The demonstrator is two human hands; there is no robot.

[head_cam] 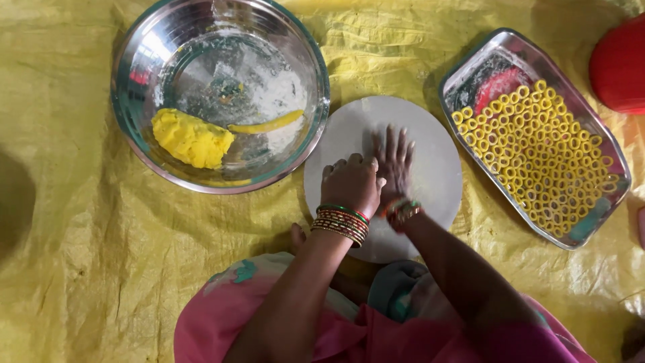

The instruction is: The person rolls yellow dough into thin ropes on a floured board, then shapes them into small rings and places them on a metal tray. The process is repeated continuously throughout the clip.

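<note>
My left hand [351,184] is curled into a loose fist on the round white board [433,144], knuckles up; whether it holds anything is hidden. My right hand [394,161] lies flat beside it, fingers spread and pressed on the board. Both wrists wear bangles. A big steel bowl [134,60] at the upper left holds a lump of yellow dough [191,138] and a thin rolled yellow strip [267,124], with flour dusted inside.
A rectangular steel tray [470,67] at the right holds several small yellow dough rings [547,158]. A red container [621,64] sits at the far right edge. Everything rests on a crumpled yellow sheet [80,255]. My pink-clad lap fills the bottom.
</note>
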